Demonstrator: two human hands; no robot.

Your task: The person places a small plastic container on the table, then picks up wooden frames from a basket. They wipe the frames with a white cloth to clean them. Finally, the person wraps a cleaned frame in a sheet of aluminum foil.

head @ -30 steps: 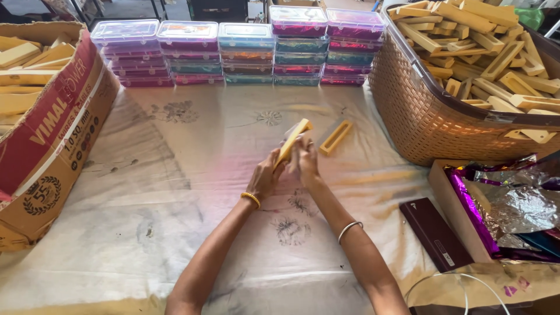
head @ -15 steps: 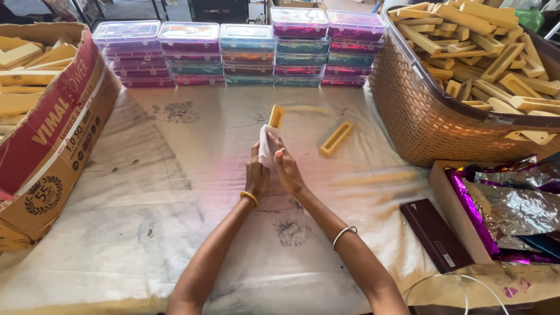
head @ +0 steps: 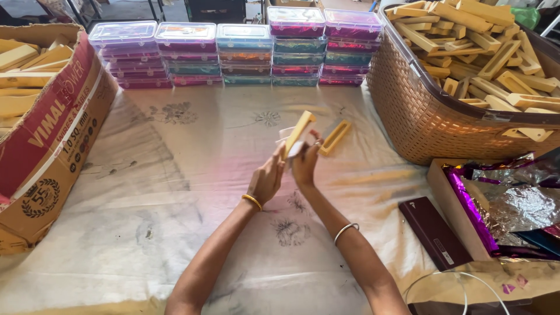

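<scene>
Fingers of the left hand (head: 267, 179) and right hand (head: 304, 164) close together around a yellow wooden piece (head: 299, 133) and a scrap of white cloth (head: 290, 142), the piece tilting up past the fingertips, a second yellow frame (head: 335, 137) lying on the sheet (head: 175, 192) just beyond them.

Two bare arms with bangles

The left hand (head: 269, 178) wears a gold bangle (head: 252, 202); the right hand (head: 304, 164) wears a silver bangle (head: 346, 232).

The box (head: 41, 134) and basket (head: 443, 128) run off the frame's edges. Fingers (head: 308, 156) hide the white piece's (head: 287, 135) lower part.
</scene>
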